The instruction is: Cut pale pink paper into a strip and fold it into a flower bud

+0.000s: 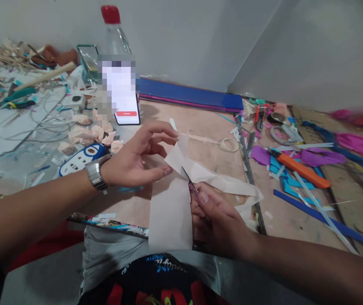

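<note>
A strip of thin, pale paper (170, 212) hangs over the near edge of the work board. My right hand (213, 207) is closed around a pair of scissors (195, 191), whose blades point up and left into the paper near a slanted cut edge. My left hand (143, 154), with a metal watch at its wrist, is to the left of the blades. Its fingers are curled apart beside the paper's upper corner, and whether the fingertips touch it I cannot tell. More of the pale paper (222, 176) trails to the right, behind my right hand.
A lit phone (125, 95) leans on a clear bottle (114, 40) at the back. Crumpled peach paper pieces (84, 131) and pliers (16, 99) lie left. A tape roll (229, 145), an orange utility knife (303, 168) and coloured scraps lie right. A blue strip stack (191, 94) borders the wall.
</note>
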